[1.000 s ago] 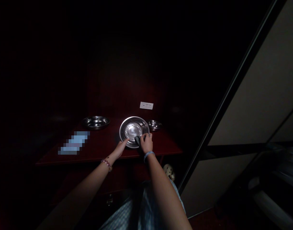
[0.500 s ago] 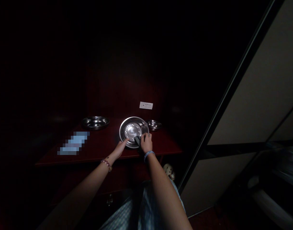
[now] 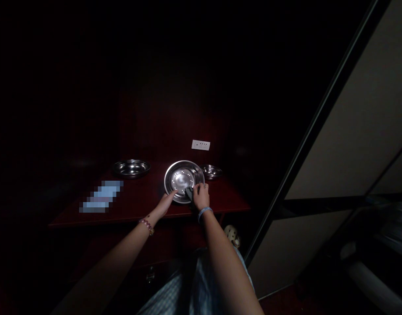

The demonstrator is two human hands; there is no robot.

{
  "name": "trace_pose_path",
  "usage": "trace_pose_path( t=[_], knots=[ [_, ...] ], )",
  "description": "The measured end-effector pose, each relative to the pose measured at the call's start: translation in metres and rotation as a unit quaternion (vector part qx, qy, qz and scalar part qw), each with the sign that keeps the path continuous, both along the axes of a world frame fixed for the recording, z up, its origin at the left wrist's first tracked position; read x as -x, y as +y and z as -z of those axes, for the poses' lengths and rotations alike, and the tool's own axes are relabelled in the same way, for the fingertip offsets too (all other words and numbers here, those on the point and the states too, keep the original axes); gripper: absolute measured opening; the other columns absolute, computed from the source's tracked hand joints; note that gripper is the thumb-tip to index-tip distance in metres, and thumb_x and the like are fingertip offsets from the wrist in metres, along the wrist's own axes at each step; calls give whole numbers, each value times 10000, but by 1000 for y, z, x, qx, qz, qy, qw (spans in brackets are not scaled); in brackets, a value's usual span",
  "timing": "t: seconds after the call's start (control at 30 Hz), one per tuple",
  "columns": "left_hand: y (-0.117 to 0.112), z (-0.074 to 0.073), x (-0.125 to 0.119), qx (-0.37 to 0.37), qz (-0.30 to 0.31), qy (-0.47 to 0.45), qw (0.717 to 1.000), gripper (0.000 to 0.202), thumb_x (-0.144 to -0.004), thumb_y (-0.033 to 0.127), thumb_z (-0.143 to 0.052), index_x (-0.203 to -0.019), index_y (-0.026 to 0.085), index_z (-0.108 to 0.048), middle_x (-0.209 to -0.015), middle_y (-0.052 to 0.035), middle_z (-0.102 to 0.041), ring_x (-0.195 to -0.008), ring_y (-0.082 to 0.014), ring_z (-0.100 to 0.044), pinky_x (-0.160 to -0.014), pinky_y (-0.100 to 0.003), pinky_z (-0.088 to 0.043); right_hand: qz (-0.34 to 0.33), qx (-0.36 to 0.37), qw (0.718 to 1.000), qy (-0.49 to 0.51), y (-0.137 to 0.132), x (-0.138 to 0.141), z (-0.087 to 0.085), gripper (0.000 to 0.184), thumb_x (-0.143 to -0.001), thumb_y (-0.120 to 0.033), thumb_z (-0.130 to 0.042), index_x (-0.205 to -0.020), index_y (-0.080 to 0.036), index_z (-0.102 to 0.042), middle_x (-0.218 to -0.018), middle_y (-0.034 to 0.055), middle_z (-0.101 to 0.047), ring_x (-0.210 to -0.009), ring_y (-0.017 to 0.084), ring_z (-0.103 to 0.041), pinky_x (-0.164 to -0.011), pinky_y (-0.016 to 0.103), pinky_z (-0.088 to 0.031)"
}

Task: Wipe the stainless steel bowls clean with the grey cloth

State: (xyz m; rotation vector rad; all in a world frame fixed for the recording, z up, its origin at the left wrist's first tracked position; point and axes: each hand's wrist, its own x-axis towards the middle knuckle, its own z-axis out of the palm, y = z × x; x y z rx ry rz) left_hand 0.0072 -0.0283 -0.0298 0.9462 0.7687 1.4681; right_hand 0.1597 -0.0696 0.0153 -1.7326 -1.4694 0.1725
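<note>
A shiny steel basin (image 3: pixel 182 178) is tilted toward me over the front part of a dark red desk (image 3: pixel 138 203). My left hand (image 3: pixel 163 204) grips its lower left rim, the thumb lying over the edge and the other fingers hidden beneath. At the lower right rim, my right hand (image 3: pixel 201 196) is closed with curled fingers on the basin. Beside those fingers, inside the basin, a dark patch shows; I cannot tell if it is an object, a shadow or a reflection.
A wide steel dish (image 3: pixel 132 169) stands at the back left, and smaller steel bowls (image 3: pixel 211 171) sit behind the basin to the right. A blurred-out light blue patch (image 3: pixel 102 196) lies at left. A white socket (image 3: pixel 201 145) is on the wall. Pale panels (image 3: pixel 352 118) rise at right.
</note>
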Motion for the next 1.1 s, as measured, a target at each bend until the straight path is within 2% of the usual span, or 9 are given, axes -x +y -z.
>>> trace_pose_path(
  t=[0.33, 0.67, 1.1],
  knots=[
    [2, 2, 1, 4, 7, 16, 1000, 518, -523, 472, -883, -886, 125, -757, -980, -149, -800, -1168, -356, -675, -1128, -492, -404, -1, 14, 1000, -20, 0, 0, -1, 222, -1026, -312, -433, -1064, -208, -626, -1275, 89, -502, -859, 163, -648, -850, 309, -496],
    [4, 4, 0, -4, -2, 11, 1000, 512, -543, 457, -882, -918, 134, -751, -1040, -148, -795, -1194, -344, -663, -1134, -483, -396, 4, 14, 1000, -25, 0, 0, 0, 252, -1027, -330, -409, -1052, -207, -627, -1254, 95, -511, -825, 164, -643, -834, 324, -501],
    [4, 3, -1, 5, 3, -3, 1000, 482, -545, 424, -885, -915, 138, -766, -1003, -120, -806, -1135, -323, -689, -1128, -465, -406, 11, 10, 1000, -9, -2, 2, -4, 232, -1017, -369, -446, -1014, -226, -629, -1227, 61, -511, -795, 147, -633, -788, 299, -487]
  ],
)
